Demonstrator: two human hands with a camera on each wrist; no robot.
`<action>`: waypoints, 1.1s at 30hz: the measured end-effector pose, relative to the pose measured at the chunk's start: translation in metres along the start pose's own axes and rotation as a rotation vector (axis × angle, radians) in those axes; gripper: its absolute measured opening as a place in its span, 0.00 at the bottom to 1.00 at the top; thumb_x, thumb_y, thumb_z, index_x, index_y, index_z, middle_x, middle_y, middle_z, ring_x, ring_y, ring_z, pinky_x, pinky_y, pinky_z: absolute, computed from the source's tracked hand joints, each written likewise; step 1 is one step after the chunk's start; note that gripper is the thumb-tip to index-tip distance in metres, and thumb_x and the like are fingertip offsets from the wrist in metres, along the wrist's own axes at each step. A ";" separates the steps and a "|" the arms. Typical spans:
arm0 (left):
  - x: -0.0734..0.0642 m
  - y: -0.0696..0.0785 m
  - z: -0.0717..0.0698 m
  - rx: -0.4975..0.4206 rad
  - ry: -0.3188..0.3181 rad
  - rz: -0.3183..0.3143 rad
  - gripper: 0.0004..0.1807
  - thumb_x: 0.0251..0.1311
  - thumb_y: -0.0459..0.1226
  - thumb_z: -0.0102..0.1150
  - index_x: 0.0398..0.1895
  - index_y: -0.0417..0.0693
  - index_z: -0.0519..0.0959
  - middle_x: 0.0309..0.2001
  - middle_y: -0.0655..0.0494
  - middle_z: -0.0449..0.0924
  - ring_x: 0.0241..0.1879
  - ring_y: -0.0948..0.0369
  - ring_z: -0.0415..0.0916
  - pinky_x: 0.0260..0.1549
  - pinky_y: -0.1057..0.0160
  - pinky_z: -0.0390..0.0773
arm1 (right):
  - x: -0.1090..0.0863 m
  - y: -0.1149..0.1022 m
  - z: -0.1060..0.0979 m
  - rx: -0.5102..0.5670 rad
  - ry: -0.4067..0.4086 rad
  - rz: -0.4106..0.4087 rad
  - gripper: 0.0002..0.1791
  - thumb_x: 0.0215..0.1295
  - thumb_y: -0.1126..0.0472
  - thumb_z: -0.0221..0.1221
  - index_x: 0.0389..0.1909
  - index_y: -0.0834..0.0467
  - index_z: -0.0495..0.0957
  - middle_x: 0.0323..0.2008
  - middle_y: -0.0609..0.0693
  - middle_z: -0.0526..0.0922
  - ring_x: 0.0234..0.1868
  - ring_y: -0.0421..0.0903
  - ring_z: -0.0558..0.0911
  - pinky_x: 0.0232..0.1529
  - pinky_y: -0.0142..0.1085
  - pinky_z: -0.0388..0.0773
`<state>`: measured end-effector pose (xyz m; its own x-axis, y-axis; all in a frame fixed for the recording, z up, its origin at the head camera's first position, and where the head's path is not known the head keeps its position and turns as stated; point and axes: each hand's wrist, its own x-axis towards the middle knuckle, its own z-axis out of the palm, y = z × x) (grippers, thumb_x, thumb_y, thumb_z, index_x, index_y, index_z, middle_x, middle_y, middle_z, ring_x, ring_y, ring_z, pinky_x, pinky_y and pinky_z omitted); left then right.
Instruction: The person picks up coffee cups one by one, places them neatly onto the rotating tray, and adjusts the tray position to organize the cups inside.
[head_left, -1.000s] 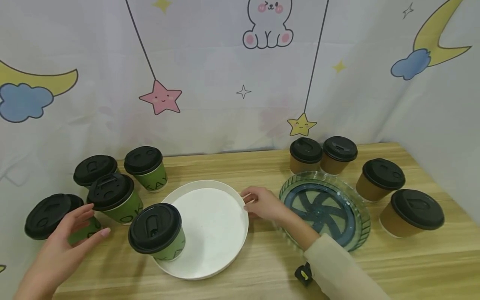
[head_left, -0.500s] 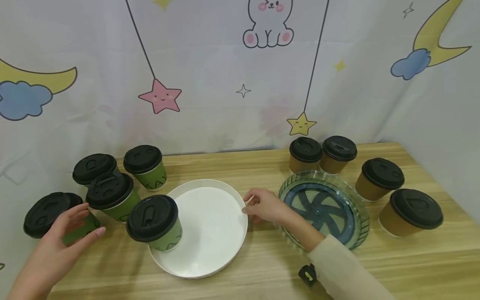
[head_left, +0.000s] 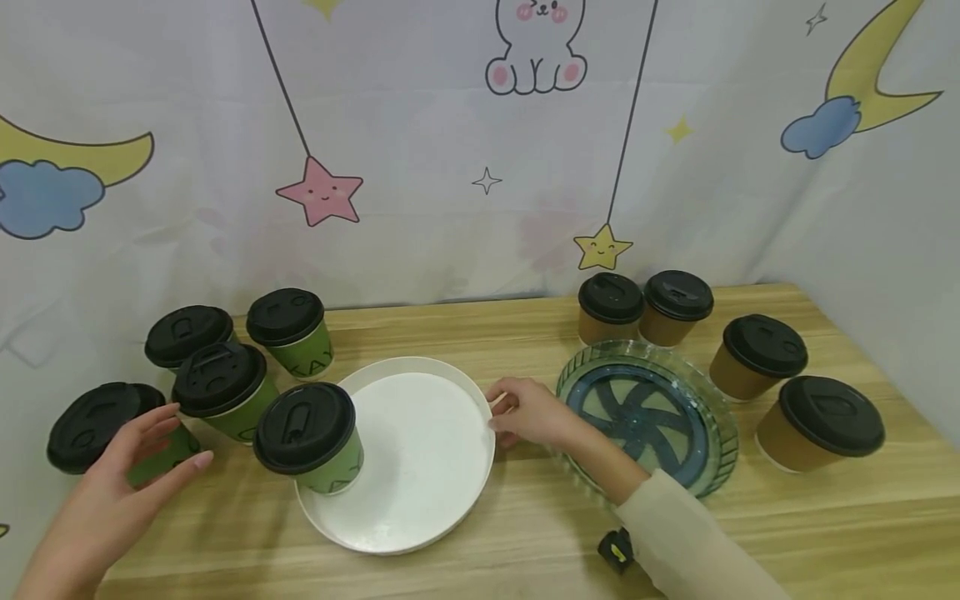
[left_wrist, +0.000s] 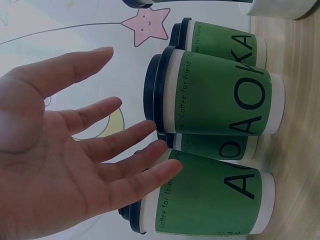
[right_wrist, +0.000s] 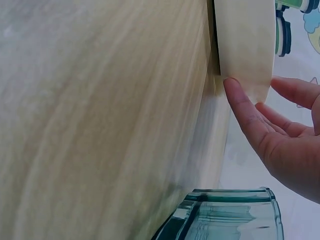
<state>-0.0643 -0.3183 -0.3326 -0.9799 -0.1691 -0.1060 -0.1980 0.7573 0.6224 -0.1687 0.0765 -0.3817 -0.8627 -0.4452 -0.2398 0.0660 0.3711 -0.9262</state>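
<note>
In the head view a round white plate (head_left: pixel 420 450) with a raised rim lies mid-table. One green paper cup (head_left: pixel 326 467) with a black lid stands on its left part. My right hand (head_left: pixel 528 412) pinches the plate's right edge; in the right wrist view one fingertip (right_wrist: pixel 234 87) is low on its side wall and another lies over the rim. My left hand (head_left: pixel 112 492) is spread near a group of lidded green cups (head_left: pixel 251 417), palm facing them, holding nothing. In the left wrist view its fingertips overlap the nearest cups (left_wrist: pixel 215 197).
A greenish glass dish (head_left: pixel 723 450) with a dark swirl pattern stands right of the plate, under my right forearm. Several brown lidded cups (head_left: pixel 802 446) stand behind and right of it. A small black item (head_left: pixel 615 550) shows by the right sleeve. A printed curtain (head_left: pixel 450 250) hangs behind.
The cup on the plate has shifted toward the back and slightly left, and the plate's outline has moved a little left. My left hand has drawn slightly left; my right hand stays at the rim.
</note>
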 end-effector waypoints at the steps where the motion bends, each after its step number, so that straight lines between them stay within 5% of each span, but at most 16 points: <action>1: 0.000 0.000 0.000 -0.002 0.000 0.002 0.47 0.61 0.53 0.52 0.71 0.40 0.39 0.63 0.25 0.47 0.55 0.29 0.51 0.41 0.34 0.61 | -0.001 0.000 0.000 -0.002 -0.004 -0.005 0.17 0.56 0.74 0.57 0.48 0.71 0.70 0.33 0.60 0.79 0.25 0.49 0.81 0.28 0.39 0.81; 19: 0.006 0.010 -0.006 0.008 0.095 0.075 0.45 0.62 0.47 0.53 0.70 0.35 0.39 0.65 0.27 0.43 0.58 0.30 0.49 0.47 0.33 0.59 | -0.004 0.002 -0.003 0.001 -0.025 -0.018 0.17 0.57 0.73 0.57 0.48 0.71 0.69 0.32 0.59 0.79 0.26 0.52 0.82 0.29 0.39 0.81; 22: 0.012 -0.002 -0.009 0.030 0.135 0.079 0.45 0.61 0.48 0.54 0.71 0.40 0.41 0.66 0.30 0.43 0.60 0.34 0.50 0.49 0.41 0.65 | -0.004 0.002 -0.003 0.001 -0.024 -0.021 0.17 0.58 0.73 0.57 0.48 0.71 0.69 0.31 0.60 0.79 0.26 0.53 0.82 0.29 0.40 0.81; 25: 0.022 -0.025 -0.014 0.074 0.205 0.091 0.44 0.58 0.51 0.55 0.72 0.56 0.43 0.68 0.37 0.47 0.62 0.45 0.53 0.44 0.68 0.71 | -0.005 0.001 -0.002 0.003 -0.023 -0.022 0.17 0.58 0.73 0.57 0.48 0.71 0.69 0.31 0.60 0.79 0.26 0.53 0.82 0.29 0.40 0.81; 27: 0.028 -0.035 -0.019 0.038 0.213 0.090 0.44 0.58 0.49 0.57 0.72 0.54 0.44 0.67 0.36 0.47 0.62 0.41 0.52 0.49 0.59 0.70 | -0.005 -0.001 -0.002 0.004 -0.023 -0.022 0.17 0.58 0.73 0.57 0.48 0.71 0.69 0.31 0.60 0.79 0.26 0.53 0.82 0.28 0.41 0.81; 29: 0.041 -0.066 -0.020 0.053 0.276 0.101 0.44 0.55 0.50 0.59 0.71 0.64 0.45 0.69 0.45 0.48 0.64 0.50 0.52 0.49 0.70 0.67 | -0.005 -0.001 -0.002 0.003 -0.024 -0.019 0.16 0.58 0.73 0.57 0.48 0.71 0.69 0.31 0.60 0.79 0.25 0.53 0.82 0.28 0.40 0.81; 32: 0.060 -0.106 -0.024 -0.010 0.307 0.103 0.46 0.53 0.48 0.63 0.71 0.65 0.46 0.70 0.46 0.45 0.67 0.46 0.45 0.60 0.43 0.53 | -0.005 -0.001 -0.002 0.000 -0.025 -0.019 0.16 0.58 0.73 0.57 0.48 0.71 0.68 0.31 0.60 0.79 0.25 0.53 0.82 0.28 0.40 0.81; 33: 0.066 -0.121 -0.024 -0.008 0.333 0.108 0.46 0.52 0.48 0.64 0.70 0.69 0.46 0.70 0.48 0.45 0.67 0.48 0.44 0.61 0.43 0.51 | -0.005 -0.001 -0.001 0.000 -0.027 -0.020 0.17 0.58 0.73 0.57 0.48 0.71 0.68 0.31 0.60 0.79 0.25 0.53 0.82 0.28 0.40 0.81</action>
<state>-0.1041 -0.4359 -0.3964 -0.9330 -0.2859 0.2188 -0.0921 0.7772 0.6225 -0.1650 0.0796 -0.3794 -0.8501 -0.4741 -0.2292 0.0489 0.3624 -0.9307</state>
